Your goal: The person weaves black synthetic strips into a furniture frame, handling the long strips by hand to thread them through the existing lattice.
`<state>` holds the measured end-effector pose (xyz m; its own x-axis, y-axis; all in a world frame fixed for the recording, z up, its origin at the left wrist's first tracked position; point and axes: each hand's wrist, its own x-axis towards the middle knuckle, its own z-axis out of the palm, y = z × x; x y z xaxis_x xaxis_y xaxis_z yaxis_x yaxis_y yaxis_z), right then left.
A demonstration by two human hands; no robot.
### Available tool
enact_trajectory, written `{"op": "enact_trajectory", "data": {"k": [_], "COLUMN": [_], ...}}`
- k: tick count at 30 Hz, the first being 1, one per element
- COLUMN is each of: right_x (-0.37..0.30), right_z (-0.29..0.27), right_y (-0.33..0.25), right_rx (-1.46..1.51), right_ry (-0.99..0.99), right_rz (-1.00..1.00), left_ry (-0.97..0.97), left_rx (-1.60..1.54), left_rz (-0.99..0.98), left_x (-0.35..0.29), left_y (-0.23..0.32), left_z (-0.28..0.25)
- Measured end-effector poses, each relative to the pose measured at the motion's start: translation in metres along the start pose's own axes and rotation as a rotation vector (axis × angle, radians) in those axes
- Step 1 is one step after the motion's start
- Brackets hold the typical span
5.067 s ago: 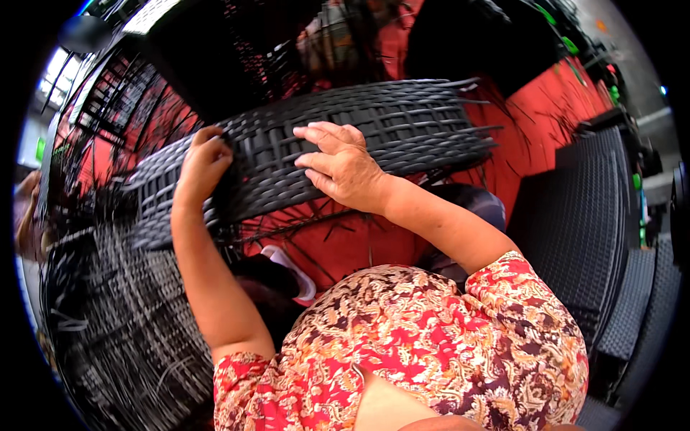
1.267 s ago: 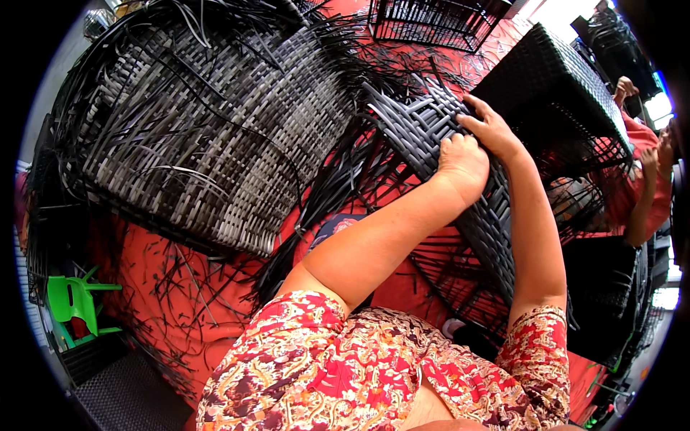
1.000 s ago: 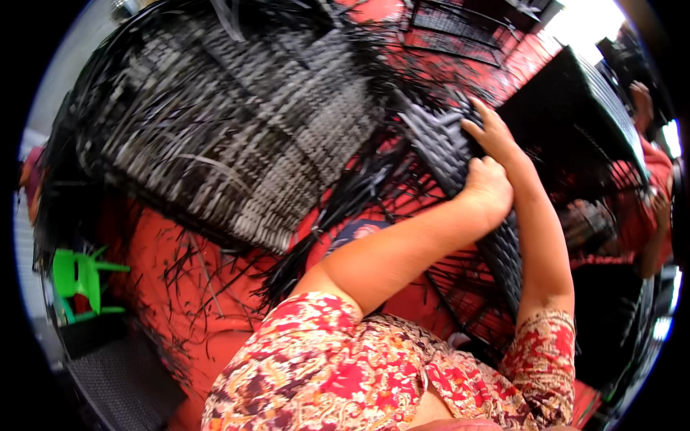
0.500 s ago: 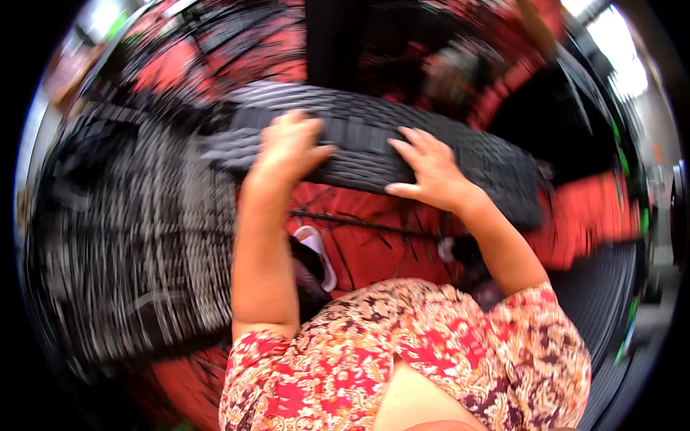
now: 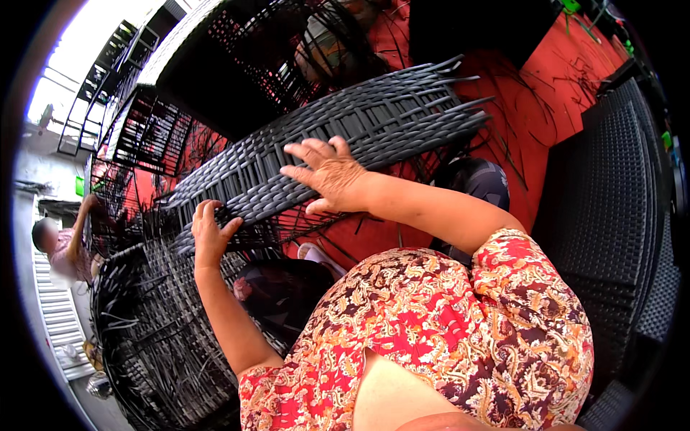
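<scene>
A long dark-grey woven wicker panel (image 5: 287,147) slants across in front of me, with loose strand ends sticking out at its far right end. My right hand (image 5: 330,176) is open over the panel's middle, its fingers spread on the woven strips. Near the panel's left end is my left hand (image 5: 210,231), fingers on the near edge and thumb held apart. Whether the left fingertips press on the weave or only hover is hard to tell.
A large unfinished wicker piece (image 5: 176,337) with loose strands lies at left. Stacked dark woven panels (image 5: 604,194) stand at right. Woven frames (image 5: 147,129) rise at far left, where another person (image 5: 68,248) sits. Cut strands litter the red floor (image 5: 546,79).
The panel has turned in view: its right end now points up and its left end down. My left hand is lower and farther left; my right hand has moved left along the panel.
</scene>
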<state>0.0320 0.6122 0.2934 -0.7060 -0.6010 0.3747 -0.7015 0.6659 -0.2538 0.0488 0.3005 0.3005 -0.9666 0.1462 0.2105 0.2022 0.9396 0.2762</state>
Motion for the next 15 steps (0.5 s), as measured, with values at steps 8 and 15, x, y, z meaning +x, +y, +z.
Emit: {"op": "enact_trajectory", "data": {"k": [8,15], "right_x": [-0.074,-0.089], "right_z": [-0.042,-0.041], "right_y": [0.096,0.1], "right_rx": [-0.25,-0.13], "right_ry": [-0.048,0.075], "right_rz": [0.259,0.232], "left_ry": [-0.086,-0.073], "left_rx": [-0.094,0.11], "left_rz": [0.352,0.387], "left_x": [0.048,0.058], "left_y": [0.139,0.162], "left_z": [0.055,0.082]}}
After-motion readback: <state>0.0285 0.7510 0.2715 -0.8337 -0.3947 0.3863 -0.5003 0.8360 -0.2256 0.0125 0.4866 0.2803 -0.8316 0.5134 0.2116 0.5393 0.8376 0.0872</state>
